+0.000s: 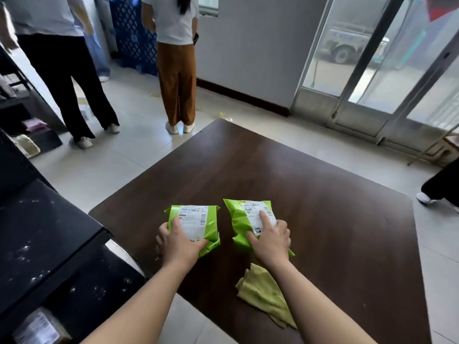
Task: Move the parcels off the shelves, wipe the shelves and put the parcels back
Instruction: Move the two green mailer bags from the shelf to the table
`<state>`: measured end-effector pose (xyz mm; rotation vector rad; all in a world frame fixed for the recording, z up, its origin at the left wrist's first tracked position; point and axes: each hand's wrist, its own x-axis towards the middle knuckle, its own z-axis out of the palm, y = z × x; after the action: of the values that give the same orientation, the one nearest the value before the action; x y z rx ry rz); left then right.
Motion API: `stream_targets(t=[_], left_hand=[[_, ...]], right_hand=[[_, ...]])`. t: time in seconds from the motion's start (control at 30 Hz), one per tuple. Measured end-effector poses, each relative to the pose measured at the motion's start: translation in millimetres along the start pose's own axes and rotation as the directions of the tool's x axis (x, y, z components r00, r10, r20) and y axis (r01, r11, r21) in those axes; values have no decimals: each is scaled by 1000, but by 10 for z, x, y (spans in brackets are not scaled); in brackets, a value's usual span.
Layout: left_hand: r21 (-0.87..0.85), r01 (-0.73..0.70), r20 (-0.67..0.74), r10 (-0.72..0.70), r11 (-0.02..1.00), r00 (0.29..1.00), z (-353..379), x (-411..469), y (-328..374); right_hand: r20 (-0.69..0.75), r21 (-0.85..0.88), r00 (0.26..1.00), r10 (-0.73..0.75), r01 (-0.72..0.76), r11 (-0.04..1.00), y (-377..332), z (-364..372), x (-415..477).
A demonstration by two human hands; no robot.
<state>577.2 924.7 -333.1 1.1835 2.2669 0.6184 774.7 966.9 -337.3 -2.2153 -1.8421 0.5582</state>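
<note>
At the left edge of the frame stands a black shelf unit (49, 232), its top board dusty and speckled. In the lower left corner a wrapped parcel (42, 328) with a white label sits on a lower level of it. In the upper left, two people (74, 70) stand on the tiled floor with their backs to the camera.

The dark wooden table (323, 207) fills the middle of the frame, and both task parcels lie on it near its left corner. The left hand (178, 244) grips the near end of the left parcel (196, 222) — a green plastic mailer with a white label facing up. The thumb is pressed along the near edge and the fingers are curled round the left side.

Just beside it, apart by a narrow strip of table, lies the right parcel (250, 219), also green and labelled. The right hand (270, 239) holds it from the near end, with the index finger stretched out over the label, the thumb against the left side and the other fingers bent over the right side.

Below the right parcel, under the right forearm, a crumpled yellow-green cloth (265, 294) lies on the table near its front edge — no hand touches it.

In the upper right are glass doors (372, 70) with a vehicle (347, 43) outside. At the right edge a white shoe (424, 197) shows.
</note>
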Motion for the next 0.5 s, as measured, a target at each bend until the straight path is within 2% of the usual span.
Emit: stream_targets(t=[0.3, 0.5], left_hand=[[-17, 111, -67, -112, 994, 991, 515, 354, -72], [51, 159, -63, -156, 986, 986, 742, 498, -210]], right_hand=[[37, -32, 997, -67, 68, 997, 118, 430, 511], [103, -45, 991, -79, 84, 995, 186, 642, 645]])
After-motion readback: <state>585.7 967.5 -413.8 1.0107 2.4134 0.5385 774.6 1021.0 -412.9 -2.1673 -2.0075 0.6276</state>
